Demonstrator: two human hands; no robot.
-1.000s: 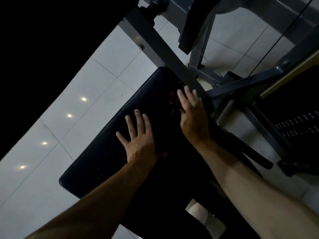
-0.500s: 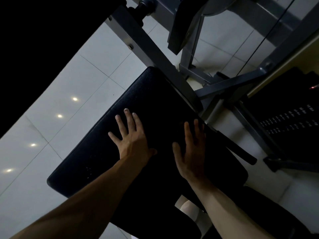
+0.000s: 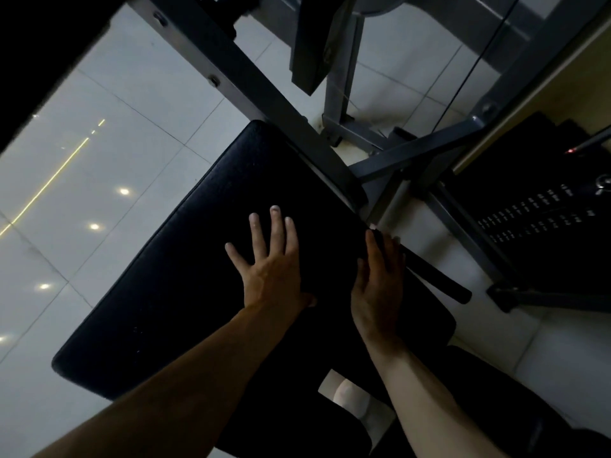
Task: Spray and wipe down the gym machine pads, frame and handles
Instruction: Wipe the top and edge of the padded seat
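Forearms come in from the bottom edge, both bare, and both hands lie on the black pad (image 3: pixel 178 279) of the gym machine. Between the arms, through a gap below the pad, a pale rounded shape shows; what it is cannot be told.

The left hand (image 3: pixel 271 272) lies flat on the middle of the pad, palm down, fingers (image 3: pixel 276 223) straight and spread wide, holding nothing. The right hand (image 3: pixel 377 292) lies just beside it at the pad's right edge, its fingers (image 3: pixel 373 249) straight and close together, pointing away from the person, gripping nothing that shows. In the dim light it cannot be told whether anything lies under this palm.

Touching or just past the right fingertips, a black handle (image 3: pixel 439 282) slants out from under the pad's edge toward the right.

Beyond the pad's far corner a grey frame beam (image 3: pixel 261 87) with bolt heads runs diagonally up to the left, and grey struts branch off to the right. Farther right stands the dark weight stack (image 3: pixel 535 223) with rows of small white numbers. White floor tiles (image 3: pixel 109 150) to the left carry reflected spots of light.
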